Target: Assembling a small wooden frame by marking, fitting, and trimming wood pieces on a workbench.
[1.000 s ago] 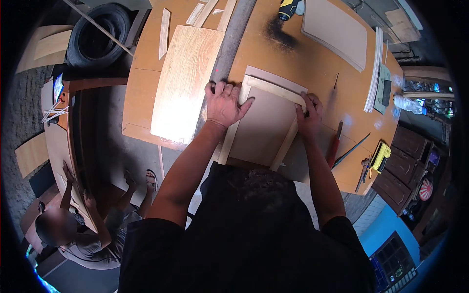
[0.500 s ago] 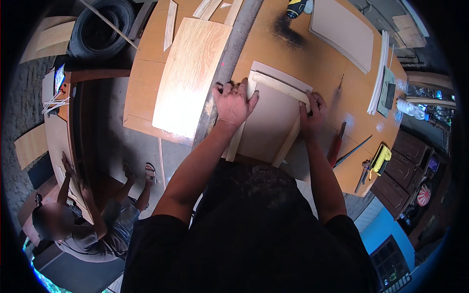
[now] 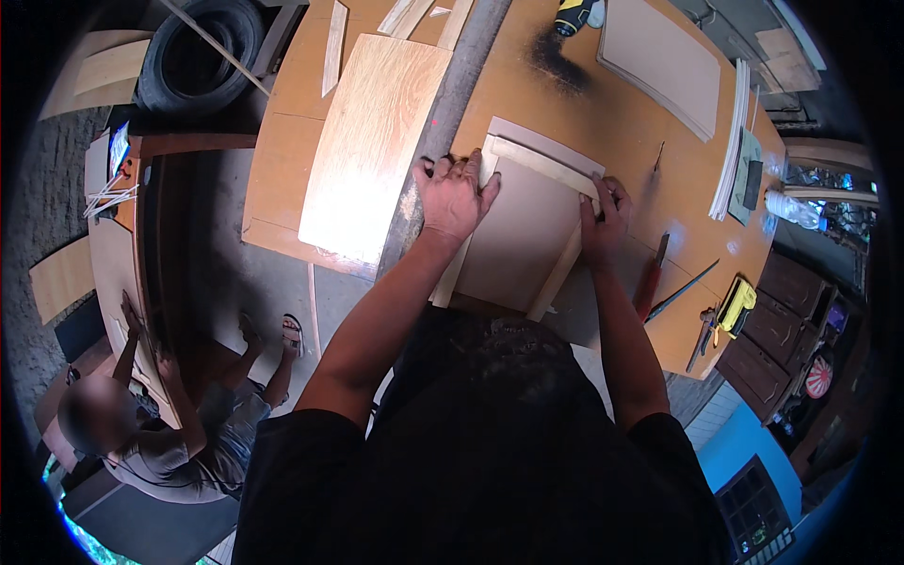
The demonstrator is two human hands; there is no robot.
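Observation:
A flat pale board panel (image 3: 520,231) framed by light wooden strips lies on the orange-brown workbench (image 3: 603,122). My left hand (image 3: 455,193) presses flat on the panel's upper left corner, fingers spread over the left strip (image 3: 459,259). My right hand (image 3: 603,221) grips the upper right corner where the top strip (image 3: 541,160) meets the right strip (image 3: 557,275). Both forearms reach up from the lower edge.
A glossy wood-grain board (image 3: 377,141) lies left of the panel. A yellow drill (image 3: 574,14) sits at the far edge, stacked boards (image 3: 664,61) at the right. Hand tools (image 3: 716,315) lie near the right edge. Another person (image 3: 160,424) crouches on the floor lower left beside a tyre (image 3: 193,56).
My left hand slid slightly along the panel's upper left corner; my right hand stays on the right corner. The view shifted a little.

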